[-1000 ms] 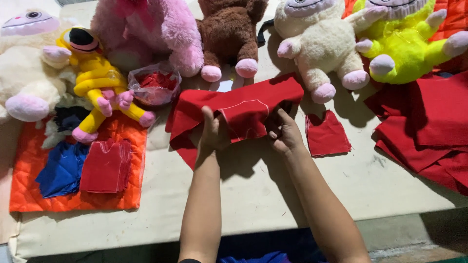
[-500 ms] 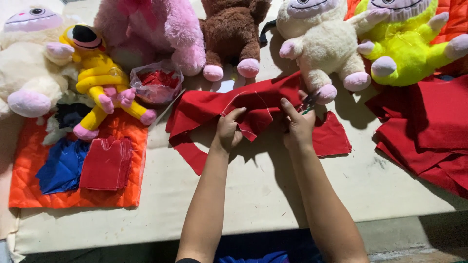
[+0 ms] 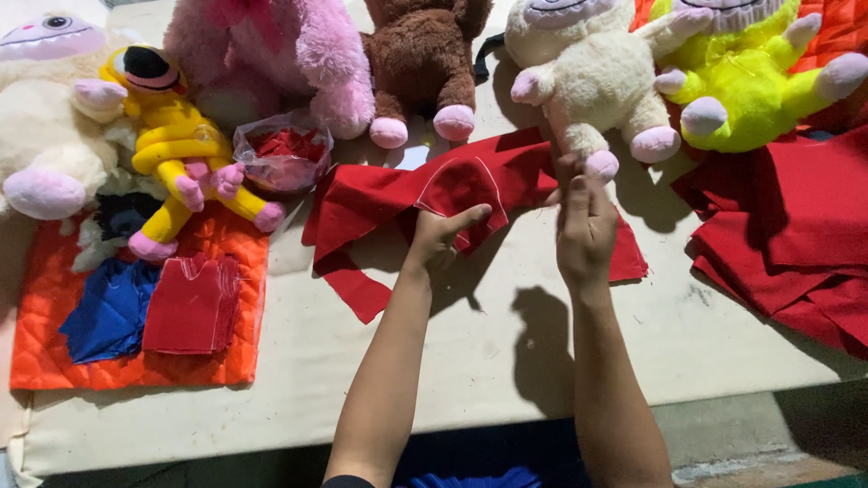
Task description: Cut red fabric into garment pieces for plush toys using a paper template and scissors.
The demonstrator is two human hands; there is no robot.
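Note:
A crumpled piece of red cloth (image 3: 389,203) with a chalk outline lies on the cream table cover (image 3: 470,361). My left hand (image 3: 443,233) grips a fold of it near the middle. My right hand (image 3: 583,221) is raised just right of it, fingers together and pointing up toward the foot of a cream plush sheep (image 3: 588,81); I cannot tell whether it holds anything.
A row of plush toys lines the far edge: cream (image 3: 45,136), yellow (image 3: 181,145), pink (image 3: 271,54), brown (image 3: 420,63), lime-yellow (image 3: 750,81). An orange quilted mat (image 3: 54,361) holds blue and red cut pieces (image 3: 190,303). A bag of red scraps (image 3: 282,155). A red fabric pile (image 3: 796,235) lies right.
Both hands moved right along the red cloth. My right hand lifted off it toward the sheep's foot, while my left hand kept its hold and pulled up a fold.

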